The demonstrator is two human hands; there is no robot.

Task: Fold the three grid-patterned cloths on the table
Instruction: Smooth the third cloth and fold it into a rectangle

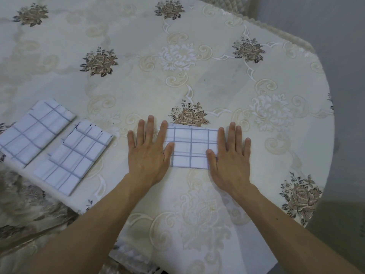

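Round table under a cream floral tablecloth [197, 80], brown rose motifs scattered across it; grey floor past the right edge.

Left hand [147, 153]: flat, palm down, fingers straight and spread. Index finger and thumb lie on the left edge of the middle cloth [190, 148]; the other fingers rest on the tablecloth beside it. Nothing grasped, only pressed.

Right hand [230, 155]: same posture, flat and released, fingers straight. Thumb and index finger overlap the cloth's right edge; outer fingers on the tablecloth.

Middle cloth: white with grey grid, folded to a small rectangle, lying flat between the two hands near the front of the table, its far edge just touching a rose motif.

Left of the hands, well apart from them: two more grid cloths, both folded into long rectangles and angled diagonally. Near folded cloth [73, 157] shows stepped layers along its left side. Far folded cloth [35, 131] lies just beside it, a narrow strip of tablecloth between them, close to the table's left edge.
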